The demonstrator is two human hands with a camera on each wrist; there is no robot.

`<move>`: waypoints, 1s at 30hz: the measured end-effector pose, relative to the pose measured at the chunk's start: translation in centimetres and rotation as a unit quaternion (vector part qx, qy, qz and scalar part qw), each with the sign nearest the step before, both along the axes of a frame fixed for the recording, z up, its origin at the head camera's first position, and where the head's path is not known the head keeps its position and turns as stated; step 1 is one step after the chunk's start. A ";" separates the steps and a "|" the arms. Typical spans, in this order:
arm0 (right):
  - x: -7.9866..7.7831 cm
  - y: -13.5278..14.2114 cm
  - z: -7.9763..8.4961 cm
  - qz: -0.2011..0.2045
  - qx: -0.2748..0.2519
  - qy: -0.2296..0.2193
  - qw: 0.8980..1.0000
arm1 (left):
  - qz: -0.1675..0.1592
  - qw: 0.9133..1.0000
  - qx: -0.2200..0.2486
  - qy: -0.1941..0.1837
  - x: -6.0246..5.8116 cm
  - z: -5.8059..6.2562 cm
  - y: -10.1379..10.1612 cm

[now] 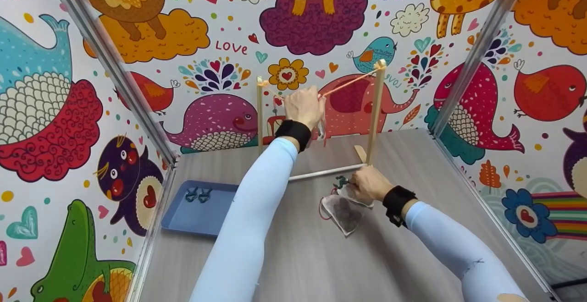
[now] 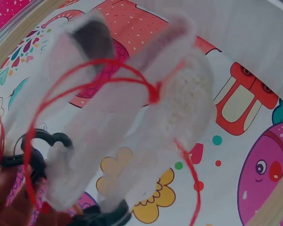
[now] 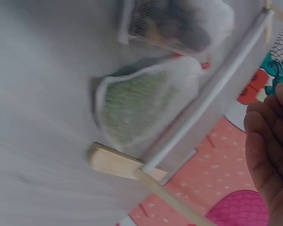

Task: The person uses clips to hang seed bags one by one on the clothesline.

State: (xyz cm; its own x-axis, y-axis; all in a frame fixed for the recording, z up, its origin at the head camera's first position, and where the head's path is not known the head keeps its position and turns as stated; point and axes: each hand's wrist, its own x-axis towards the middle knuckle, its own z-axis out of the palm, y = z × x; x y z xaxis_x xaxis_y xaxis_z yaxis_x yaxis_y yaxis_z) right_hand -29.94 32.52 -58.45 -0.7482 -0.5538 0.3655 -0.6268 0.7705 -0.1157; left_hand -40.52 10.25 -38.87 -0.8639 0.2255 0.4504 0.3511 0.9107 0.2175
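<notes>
My left hand (image 1: pixel 303 106) is raised at the orange cord (image 1: pixel 351 82) strung between two wooden posts. In the left wrist view its fingers (image 2: pixel 9 197) curl at a dark green clip (image 2: pixel 35 157). White mesh drawstring pouches (image 2: pixel 104 127) with red strings (image 2: pixel 101 70) hang beside it. Low by the white bar, my right hand (image 1: pixel 372 183) pinches another dark green clip (image 1: pixel 340 182); the clip (image 3: pixel 276 77) also shows in the right wrist view. Near that hand lie a pouch with dark contents (image 1: pixel 344 212) and a pouch with green contents (image 3: pixel 137 103).
A blue tray (image 1: pixel 183 222) with two dark green clips (image 1: pixel 198 194) lies at left. The stand has a right wooden post (image 1: pixel 376 114), a left post (image 1: pixel 260 118), a white bottom bar (image 1: pixel 316 172) and a wooden foot (image 3: pixel 113 162). Patterned walls border the table.
</notes>
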 end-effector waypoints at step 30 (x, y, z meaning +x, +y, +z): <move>-8.7 -3.9 26.9 -0.138 0.182 0.039 0.973 | -0.020 1.000 0.007 -0.017 0.1 -0.3 0.5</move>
State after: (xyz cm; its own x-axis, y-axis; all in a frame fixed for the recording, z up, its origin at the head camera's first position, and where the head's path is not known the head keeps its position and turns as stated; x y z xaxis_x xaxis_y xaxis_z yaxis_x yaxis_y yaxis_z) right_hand -38.64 28.66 -31.59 -0.8648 -0.4383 0.2449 -0.3855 0.8922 0.2355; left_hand -40.44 10.77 -39.20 -0.8694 0.2537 0.4240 0.3786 0.8934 0.2418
